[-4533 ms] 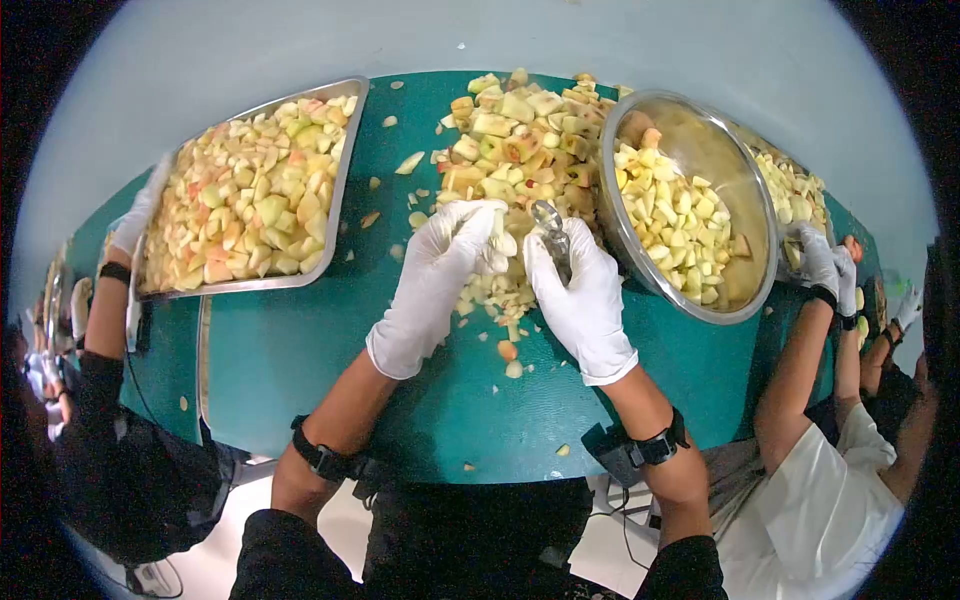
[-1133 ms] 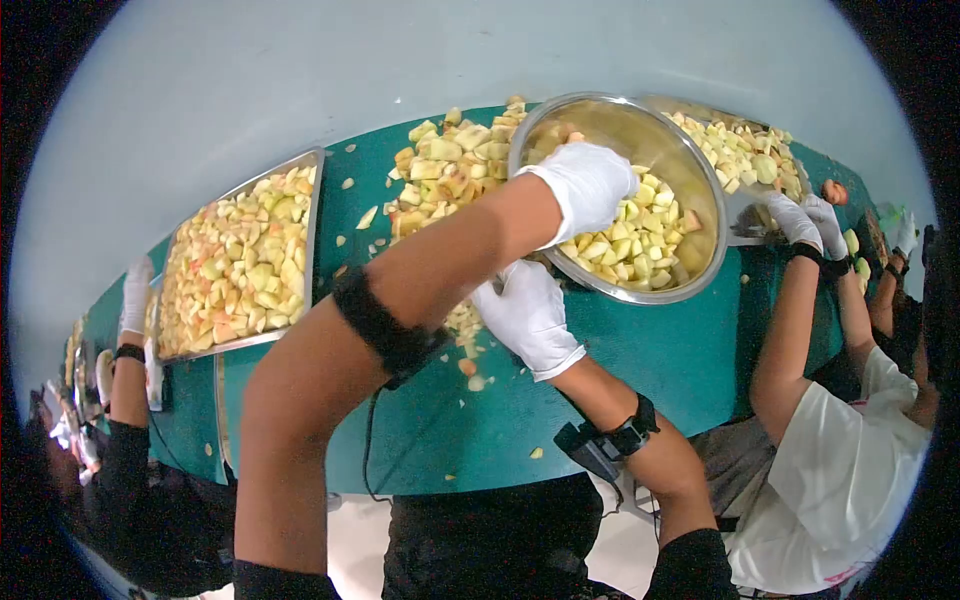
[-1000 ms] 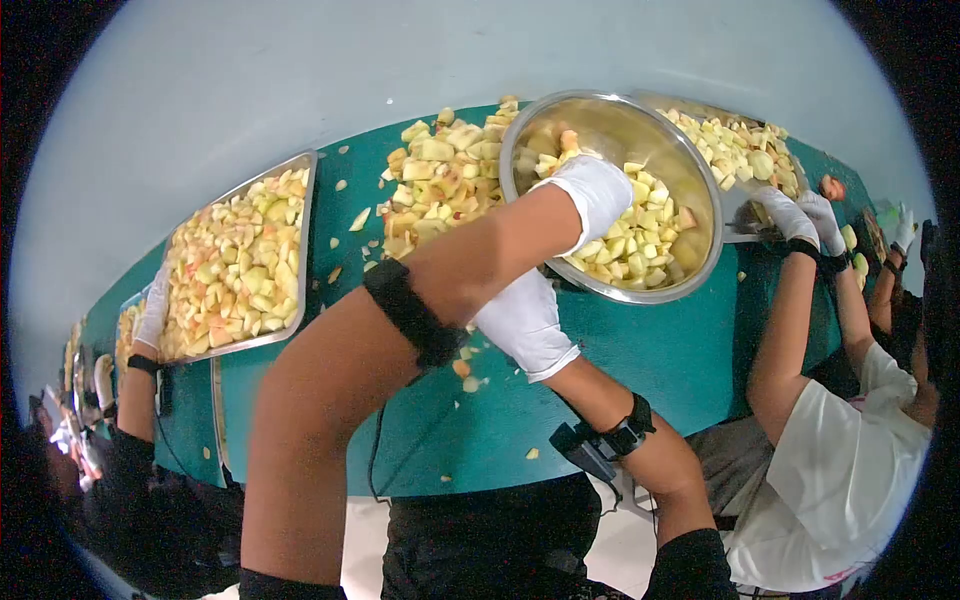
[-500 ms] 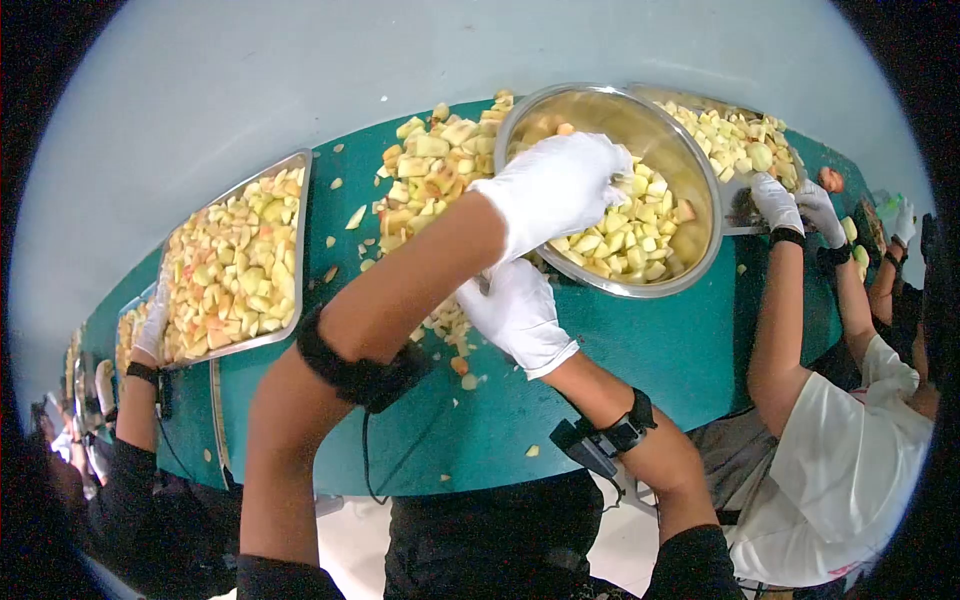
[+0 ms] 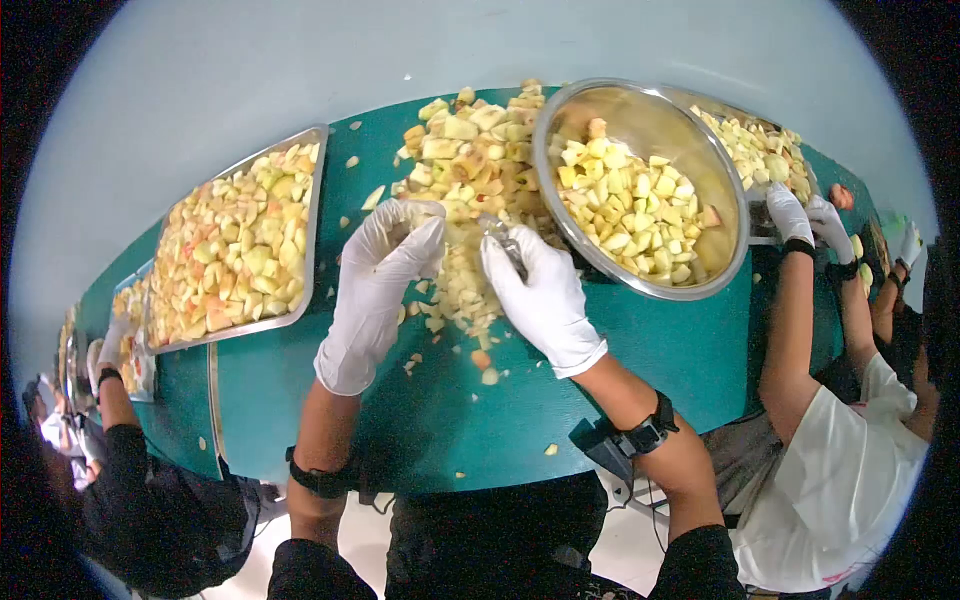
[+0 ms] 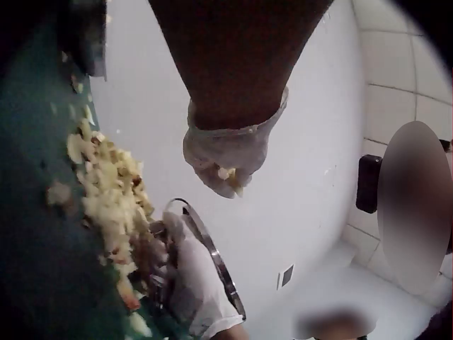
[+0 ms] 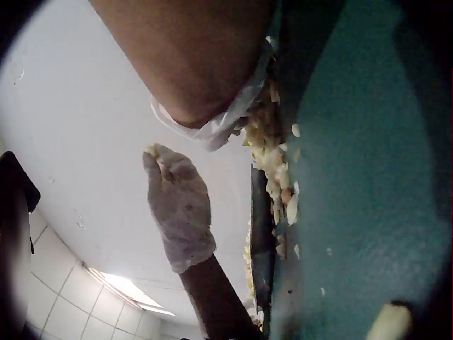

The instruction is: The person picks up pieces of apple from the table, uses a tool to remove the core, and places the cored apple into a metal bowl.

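Observation:
My gloved left hand (image 5: pixel 375 285) is raised over the near left side of the apple pile (image 5: pixel 485 150), its fingertips bent toward the thumb. A small pale apple piece (image 6: pixel 226 173) shows between those fingers in the left wrist view. To its right, my gloved right hand (image 5: pixel 540 300) grips a small shiny metal tool (image 5: pixel 506 246) with a rounded end; the fingers hide much of it. Small apple scraps (image 5: pixel 470 295) lie on the table between the two hands. The steel bowl (image 5: pixel 735 240) of cut apple chunks stands just right of my right hand, tilted toward me.
A metal tray (image 5: pixel 318 215) heaped with apple pieces lies at left on the green table (image 5: pixel 450 430). Behind the bowl is another filled tray (image 5: pixel 765 145), where a neighbouring person's gloved hands (image 5: pixel 805 215) work. Another person's arm (image 5: pixel 115 385) is at far left.
My left hand was at the bowl half a second ago; it has swung back left, over the scraps. My right hand stays near the pile with the metal tool.

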